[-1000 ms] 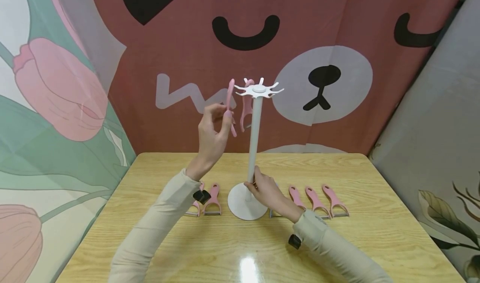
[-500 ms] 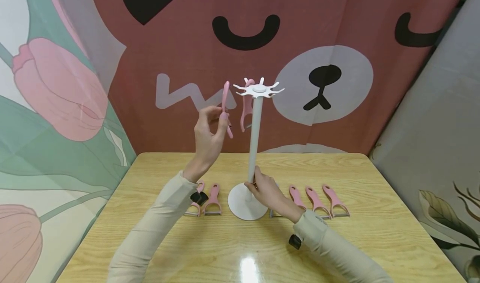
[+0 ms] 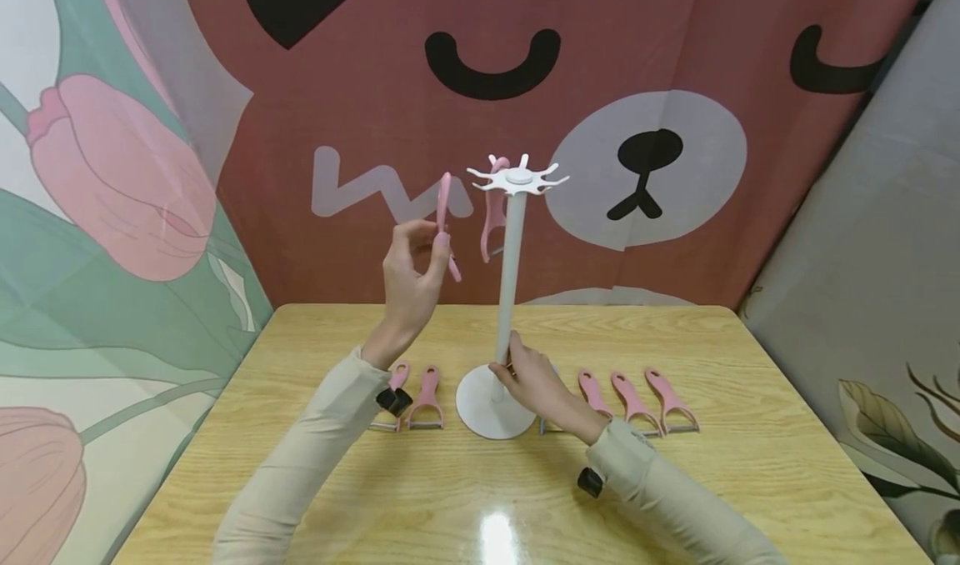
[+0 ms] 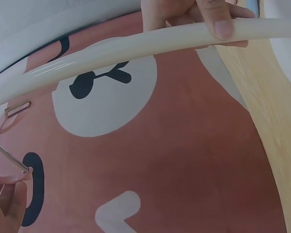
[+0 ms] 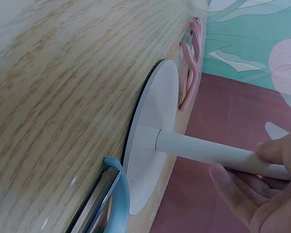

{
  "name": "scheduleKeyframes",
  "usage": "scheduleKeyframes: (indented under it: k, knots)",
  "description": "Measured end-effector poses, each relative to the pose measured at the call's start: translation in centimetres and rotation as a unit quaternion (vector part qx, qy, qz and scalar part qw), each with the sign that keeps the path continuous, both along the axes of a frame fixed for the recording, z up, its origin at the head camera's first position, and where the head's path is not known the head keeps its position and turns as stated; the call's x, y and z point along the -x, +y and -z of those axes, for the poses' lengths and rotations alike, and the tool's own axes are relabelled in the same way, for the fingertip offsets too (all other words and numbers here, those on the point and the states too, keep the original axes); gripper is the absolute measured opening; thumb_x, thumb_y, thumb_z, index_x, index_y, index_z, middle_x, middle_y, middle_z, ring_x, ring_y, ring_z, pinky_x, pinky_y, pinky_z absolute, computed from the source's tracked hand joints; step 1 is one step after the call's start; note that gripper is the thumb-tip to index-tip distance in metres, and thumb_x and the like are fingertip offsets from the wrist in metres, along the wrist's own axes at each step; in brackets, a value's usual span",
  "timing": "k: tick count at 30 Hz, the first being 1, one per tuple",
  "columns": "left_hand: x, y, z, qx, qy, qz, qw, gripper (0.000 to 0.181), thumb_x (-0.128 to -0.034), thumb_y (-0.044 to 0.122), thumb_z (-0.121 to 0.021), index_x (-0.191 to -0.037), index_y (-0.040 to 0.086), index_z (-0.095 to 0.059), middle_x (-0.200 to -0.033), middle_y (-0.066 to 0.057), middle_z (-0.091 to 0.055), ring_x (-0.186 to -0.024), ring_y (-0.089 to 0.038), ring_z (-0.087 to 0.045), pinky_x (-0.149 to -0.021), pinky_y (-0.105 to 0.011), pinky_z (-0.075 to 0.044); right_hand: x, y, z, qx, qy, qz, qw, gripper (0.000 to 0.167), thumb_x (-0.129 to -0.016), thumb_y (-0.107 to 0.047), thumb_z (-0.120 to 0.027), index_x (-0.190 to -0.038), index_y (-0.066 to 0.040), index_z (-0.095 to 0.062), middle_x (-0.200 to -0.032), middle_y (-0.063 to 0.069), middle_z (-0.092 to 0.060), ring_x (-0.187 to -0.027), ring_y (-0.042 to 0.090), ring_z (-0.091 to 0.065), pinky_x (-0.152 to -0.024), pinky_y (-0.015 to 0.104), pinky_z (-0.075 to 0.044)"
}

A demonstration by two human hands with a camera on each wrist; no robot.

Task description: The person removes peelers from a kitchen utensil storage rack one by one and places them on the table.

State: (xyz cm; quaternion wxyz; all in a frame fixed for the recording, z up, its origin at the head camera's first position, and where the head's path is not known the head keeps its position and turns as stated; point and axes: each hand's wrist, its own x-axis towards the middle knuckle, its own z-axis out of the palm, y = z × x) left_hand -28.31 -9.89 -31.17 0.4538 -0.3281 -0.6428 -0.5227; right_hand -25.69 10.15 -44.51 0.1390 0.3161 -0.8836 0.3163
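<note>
My left hand [image 3: 411, 273] pinches a pink peeler [image 3: 444, 202] between thumb and fingers, handle end up, left of a white stand [image 3: 512, 273] and apart from it. A ring of short white hooks [image 3: 519, 179] tops the pole. From one hook at the far left side hangs another pink peeler [image 3: 493, 211]. My right hand [image 3: 536, 382] grips the pole low down, above its round base [image 3: 480, 407]. In the left wrist view, the held peeler's blade [image 4: 9, 155] shows at the left edge, and the fingers are partly cut off.
Two pink peelers, one of them [image 3: 427, 398] fully visible, lie left of the base on the wooden table [image 3: 375, 498]. Several more, such as a pink peeler [image 3: 670, 400], lie to the right. A blue peeler [image 5: 119, 204] lies close beside the base, mostly hidden under my right arm in the head view.
My left hand has moved left and slightly down with the pink peeler, away from the stand's hooks. My right hand and the stand have stayed put.
</note>
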Motion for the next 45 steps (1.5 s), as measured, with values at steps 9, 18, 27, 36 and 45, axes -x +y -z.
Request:
scheduleKeyframes:
  k: [9,18,27,36,45]
  knots:
    - [0.0,-0.4,0.6,0.007,-0.014,-0.015,0.9998,0.018,-0.0971,0.001,-0.059,-0.111,-0.009,-0.052,-0.096,-0.020,-0.063,-0.083,-0.030,-0.063,-0.080,-0.029,-0.051,0.0,0.0,0.0,0.002,-0.002,0.000,1.0000,0.025,-0.096,-0.011,-0.067,-0.108,0.001,-0.047,-0.080,0.006,-0.061,-0.068,0.018,-0.067,-0.050,0.019,-0.048]
    - [-0.1,-0.7,1.5,0.000,-0.021,-0.016,0.9997,0.018,-0.0928,-0.009,-0.061,-0.109,-0.011,-0.053,-0.095,-0.023,-0.064,-0.080,-0.034,-0.064,-0.076,-0.030,-0.050,0.0,0.0,-0.1,0.000,0.009,0.002,1.0000,0.026,-0.096,-0.011,-0.067,-0.107,0.000,-0.047,-0.080,0.007,-0.062,-0.069,0.020,-0.068,-0.051,0.019,-0.049]
    - [-2.6,-0.7,0.5,0.002,-0.023,-0.043,0.9988,0.016,-0.0895,-0.017,-0.059,-0.103,-0.019,-0.051,-0.090,-0.030,-0.061,-0.075,-0.041,-0.062,-0.073,-0.036,-0.052,0.0,-0.1,0.0,0.001,0.012,0.000,0.9999,0.026,-0.096,-0.011,-0.068,-0.108,0.001,-0.047,-0.080,0.007,-0.063,-0.069,0.019,-0.068,-0.051,0.019,-0.049]
    - [-3.2,-1.1,1.3,0.003,-0.042,-0.044,0.9981,0.015,-0.0889,-0.017,-0.059,-0.102,-0.019,-0.051,-0.088,-0.029,-0.061,-0.074,-0.041,-0.061,-0.071,-0.036,-0.051,0.0,-0.1,0.2,0.002,0.016,0.002,0.9999,0.026,-0.095,-0.010,-0.068,-0.108,0.001,-0.047,-0.080,0.007,-0.063,-0.068,0.019,-0.067,-0.051,0.019,-0.049]
    - [-3.1,-2.1,2.4,0.004,-0.049,-0.050,0.9975,0.017,-0.0885,-0.018,-0.060,-0.103,-0.019,-0.052,-0.088,-0.029,-0.062,-0.070,-0.040,-0.062,-0.067,-0.026,-0.051,0.0,-0.1,0.1,0.003,0.012,0.003,0.9999,0.027,-0.095,-0.010,-0.068,-0.108,0.001,-0.047,-0.079,0.007,-0.062,-0.068,0.020,-0.068,-0.051,0.019,-0.050]
